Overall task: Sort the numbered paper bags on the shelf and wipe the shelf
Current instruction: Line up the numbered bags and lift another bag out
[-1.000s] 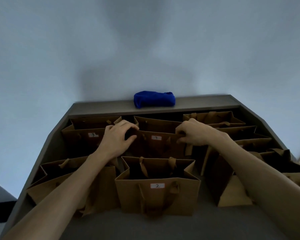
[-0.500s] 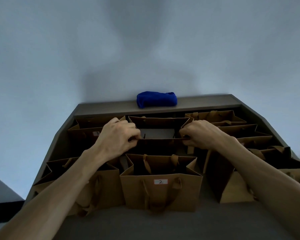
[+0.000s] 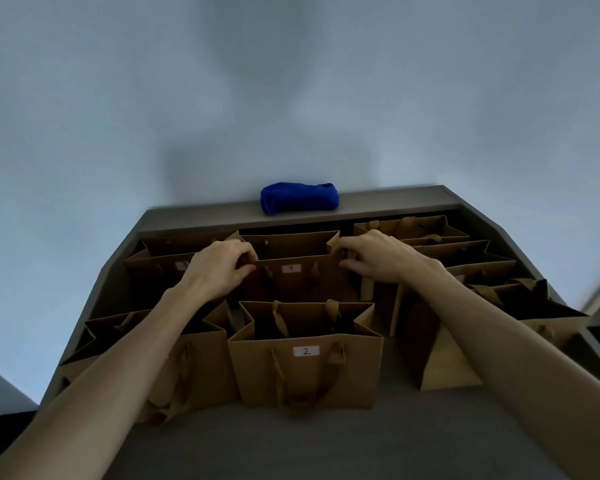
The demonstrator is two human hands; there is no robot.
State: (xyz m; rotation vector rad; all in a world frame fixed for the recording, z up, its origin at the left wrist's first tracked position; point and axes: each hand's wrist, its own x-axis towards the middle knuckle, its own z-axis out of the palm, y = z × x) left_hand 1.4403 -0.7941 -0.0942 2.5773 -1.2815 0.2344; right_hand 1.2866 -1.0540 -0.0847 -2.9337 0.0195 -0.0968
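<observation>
Pinching the top rim of the bag marked 7 (image 3: pixel 291 277), the left hand (image 3: pixel 219 268) grips its left corner and the right hand (image 3: pixel 374 259) its right corner, fingers curled tight on the paper edge. That bag stands in the back row at 12 o'clock, directly behind the bag marked 2 (image 3: pixel 305 362), which sits at the front middle. A bag marked 3 (image 3: pixel 167 271) stands at 10 o'clock, partly hidden by the left wrist, and more brown bags crowd 2 to 3 o'clock, their numbers out of sight. The blue cloth (image 3: pixel 299 198) lies bunched on the shelf's (image 3: pixel 378 202) back ledge at 12 o'clock, untouched, so wiping is not yet begun.

The risks, as I judge them: thin paper held only at the corners may tear or crease if pulled unevenly. Lifting it out could snag the loose handles of the bag in front or topple the neighbours packed just beside it.
</observation>
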